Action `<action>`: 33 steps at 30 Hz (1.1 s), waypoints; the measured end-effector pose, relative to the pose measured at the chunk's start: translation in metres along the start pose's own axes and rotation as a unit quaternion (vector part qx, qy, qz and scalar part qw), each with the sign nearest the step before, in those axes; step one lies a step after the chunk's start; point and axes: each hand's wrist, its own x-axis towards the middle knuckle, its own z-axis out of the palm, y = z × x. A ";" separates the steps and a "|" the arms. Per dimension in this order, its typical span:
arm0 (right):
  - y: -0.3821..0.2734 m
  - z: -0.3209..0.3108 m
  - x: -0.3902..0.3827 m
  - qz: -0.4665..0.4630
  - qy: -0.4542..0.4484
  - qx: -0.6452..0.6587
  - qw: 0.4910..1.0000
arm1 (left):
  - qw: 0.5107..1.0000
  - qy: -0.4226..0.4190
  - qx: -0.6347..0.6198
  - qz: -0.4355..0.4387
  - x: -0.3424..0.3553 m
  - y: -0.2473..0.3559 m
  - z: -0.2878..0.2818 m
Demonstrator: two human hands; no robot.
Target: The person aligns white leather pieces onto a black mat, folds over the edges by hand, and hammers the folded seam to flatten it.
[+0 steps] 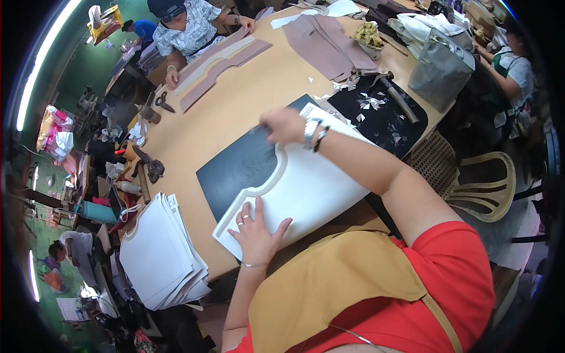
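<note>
A white cut panel point(322, 179) with a curved cut-out and a narrow border along that edge lies over a dark mat point(234, 173) on the table. My left hand point(257, 232), rings on it, is open, fingers spread on the panel's lower left part beside the border. My right hand point(282, 126) is closed above the panel's upper edge by the cut-out, over the mat; what its fingers hold is too small and blurred to make out.
White panels point(159, 247) are stacked left. Scissors point(164, 102), a hammer point(397, 100) with scraps, mauve pieces point(321, 44) and a grey bag point(441, 70) share the table point(194, 135). A co-worker point(185, 32) works opposite; another point(509, 73) sits right, near a chair point(482, 185).
</note>
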 end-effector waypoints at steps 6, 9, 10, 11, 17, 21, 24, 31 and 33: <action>0.133 -0.102 -0.093 0.212 0.117 -0.171 0.955 | 0.987 -0.015 0.055 0.152 0.076 -0.036 -0.012; 0.137 -0.100 -0.129 0.109 0.187 -0.112 0.970 | 0.945 -0.034 0.153 0.287 0.138 -0.061 -0.022; 0.129 -0.095 -0.138 0.050 0.171 -0.090 0.980 | 0.933 -0.017 0.170 0.316 0.154 -0.064 -0.027; 0.113 -0.087 -0.143 -0.013 0.154 -0.064 0.986 | 0.916 0.004 0.205 0.344 0.173 -0.068 -0.033; 0.034 -0.044 -0.176 -0.060 0.043 -0.154 0.985 | 0.920 0.249 0.189 0.234 0.209 -0.056 -0.020; -0.020 -0.022 -0.199 -0.031 -0.027 -0.152 0.987 | 0.967 0.102 -0.015 0.233 0.131 0.008 0.013; -0.042 -0.013 -0.194 -0.007 -0.063 -0.038 0.997 | 0.963 0.028 -0.024 0.267 0.074 0.002 0.023; 0.043 -0.024 -0.133 0.119 -0.070 0.203 0.969 | 0.941 -0.022 -0.027 0.335 0.028 0.018 0.022; 0.041 -0.023 -0.119 0.113 -0.091 0.245 0.959 | 0.938 -0.015 0.001 0.345 0.031 0.026 0.034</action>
